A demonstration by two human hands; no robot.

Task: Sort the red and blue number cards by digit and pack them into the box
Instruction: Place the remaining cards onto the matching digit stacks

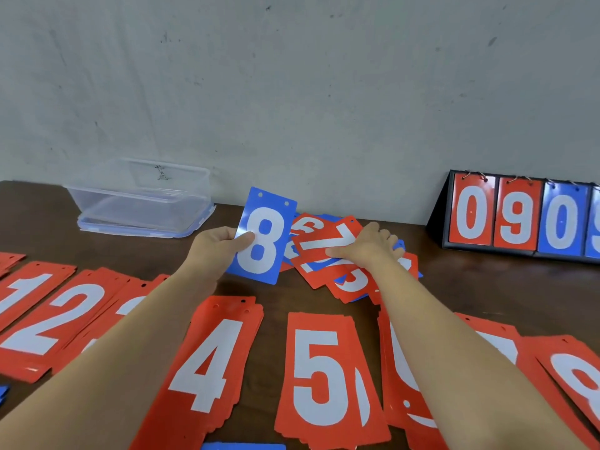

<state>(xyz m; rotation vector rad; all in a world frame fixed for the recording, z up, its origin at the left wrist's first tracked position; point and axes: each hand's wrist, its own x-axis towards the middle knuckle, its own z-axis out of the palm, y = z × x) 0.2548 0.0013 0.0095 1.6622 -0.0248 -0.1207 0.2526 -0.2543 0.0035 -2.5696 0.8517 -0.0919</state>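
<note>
Blue 8 card (263, 238), card pile (326, 243) digits overlapped

**Views:** one, head-worn, wide-angle.
**Position:** above the near side of the desk (487, 287), at the wearer's head.
**Facing:** forward and down, toward the grey wall (292, 76) behind the desk's far edge.
**Range:** close. Both forearms enter from the bottom edge. The left hand (217, 246), holding the blue 8 card (263, 237), and the right hand (370, 245) sit mid-frame.
**Coverage:** clear box (143, 203) far left. The scoreboard stand (516, 219) is cropped at the right edge. The near row of red cards (207, 362) is cut off at the bottom and sides.
</note>
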